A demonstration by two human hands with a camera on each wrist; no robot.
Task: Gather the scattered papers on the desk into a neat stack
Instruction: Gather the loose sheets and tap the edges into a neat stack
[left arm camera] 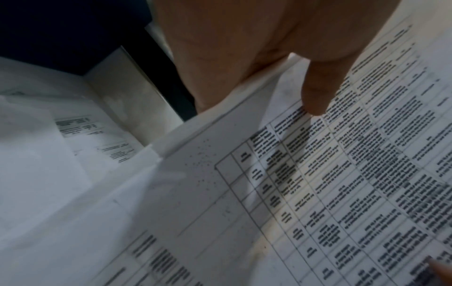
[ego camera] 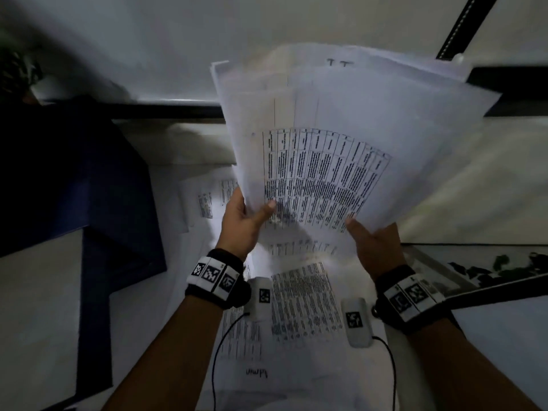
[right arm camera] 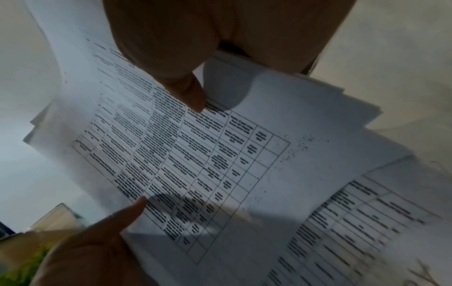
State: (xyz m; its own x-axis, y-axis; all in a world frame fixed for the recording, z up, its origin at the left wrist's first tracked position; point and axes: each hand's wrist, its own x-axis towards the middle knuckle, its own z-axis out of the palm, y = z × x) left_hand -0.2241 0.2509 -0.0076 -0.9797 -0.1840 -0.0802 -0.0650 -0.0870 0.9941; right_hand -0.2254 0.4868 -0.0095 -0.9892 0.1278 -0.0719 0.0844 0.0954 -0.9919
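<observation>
- Nearest, in the head view, loose printed sheets (ego camera: 302, 304) lie overlapping on the bench (ego camera: 38, 292) between the two forearms; one near the bottom edge carries a handwritten word.
- Both wrists wear bands with black-and-white markers (ego camera: 212, 275), and a thin black cable (ego camera: 219, 336) runs down from each.
- Above these, the left hand (ego camera: 241, 225) grips the lower left edge of a lifted bundle of papers (ego camera: 341, 137), thumb pressed on the printed table on the top sheet, fingers behind.
- The right hand (ego camera: 376, 247) pinches the lower right edge of the same bundle, thumb on the front, fingers behind.
- The bundle is off the bench, tilted up and away, its sheets fanned out unevenly at the far end.
- The left wrist view shows the left thumb (left arm camera: 318, 92) lying flat on the ruled table and fine dark specks beside the table's corner, which the head view does not resolve; more sheets lie on the bench below.
- The right wrist view shows the right thumb (right arm camera: 186, 91) on the front sheet, the staggered edges of the sheets behind it, and the left thumb tip (right arm camera: 129, 211) coming in from below.
- Left of the papers lies a dark blue folder (ego camera: 89, 179); whether it holds anything cannot be told.
- Farthest is a pale wall (ego camera: 148, 40).
</observation>
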